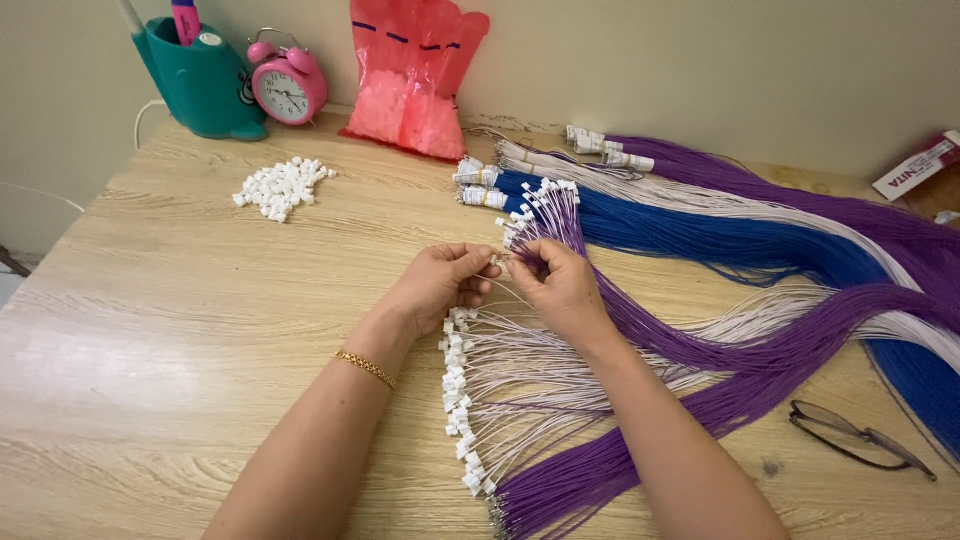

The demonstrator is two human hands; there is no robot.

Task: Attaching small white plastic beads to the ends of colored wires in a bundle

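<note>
Both hands meet over the middle of the wooden table; the left hand pinches a small white plug between thumb and fingertips, closed on it, while the right hand is closed on a thin wire end, held close to the plug so the two tips line up. The purple wires run under the right wrist, their ends fanned near the fingers so the next one is easy to pick; a row of white wires already tipped with plugs lies spread below the hands, kept apart from the rest. The pile of loose plugs sits well apart to the left; blue wires lie bundled behind; eyeglasses rest at the right edge; a pink clock stands by the wall.
</note>
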